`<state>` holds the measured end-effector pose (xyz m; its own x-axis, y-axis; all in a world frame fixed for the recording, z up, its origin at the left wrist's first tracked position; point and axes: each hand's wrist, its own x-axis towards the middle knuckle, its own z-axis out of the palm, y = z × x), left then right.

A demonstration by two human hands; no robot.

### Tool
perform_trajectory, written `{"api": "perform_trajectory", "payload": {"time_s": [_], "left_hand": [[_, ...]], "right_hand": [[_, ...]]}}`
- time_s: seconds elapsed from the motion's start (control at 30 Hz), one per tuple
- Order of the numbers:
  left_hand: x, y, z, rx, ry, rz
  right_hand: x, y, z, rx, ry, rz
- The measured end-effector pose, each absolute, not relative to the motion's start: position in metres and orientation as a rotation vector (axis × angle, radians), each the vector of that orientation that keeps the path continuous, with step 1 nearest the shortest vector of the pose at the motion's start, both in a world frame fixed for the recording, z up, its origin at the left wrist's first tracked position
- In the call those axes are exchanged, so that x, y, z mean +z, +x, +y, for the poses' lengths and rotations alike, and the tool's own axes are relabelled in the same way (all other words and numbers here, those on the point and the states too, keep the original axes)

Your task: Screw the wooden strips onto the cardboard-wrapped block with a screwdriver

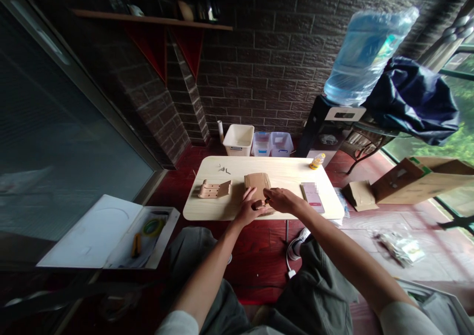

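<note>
A piece of brown cardboard [259, 180] lies on the pale wooden table [285, 167]. My left hand [250, 207] rests on its near part, fingers pressed round a small brown piece [258, 204]. Just to the right, my right hand [277, 198] is closed over the cardboard's right edge; what it holds is too small to make out. To the left sits a brown wooden part with holes [215, 189]. Behind that part lie several small screws [224, 169].
A booklet [313, 197] and a yellow-capped bottle [317, 161] are at the table's right. Behind stand a cream bin [238, 140] and clear boxes [281, 144]. An open white case [163, 236] is at the left, a water dispenser [318, 122] at the back right.
</note>
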<state>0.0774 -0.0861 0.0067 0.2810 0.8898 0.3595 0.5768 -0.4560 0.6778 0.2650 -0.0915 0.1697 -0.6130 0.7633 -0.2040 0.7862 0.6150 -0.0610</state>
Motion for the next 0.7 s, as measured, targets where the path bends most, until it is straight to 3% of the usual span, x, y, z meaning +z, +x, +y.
{"api": "perform_trajectory", "payload": {"time_s": [0.7], "left_hand": [[0.017,0.068,-0.080,0.850,2.163,1.324]], "right_hand": [[0.156,0.260,-0.094,-0.158,1.321,2.691]]}}
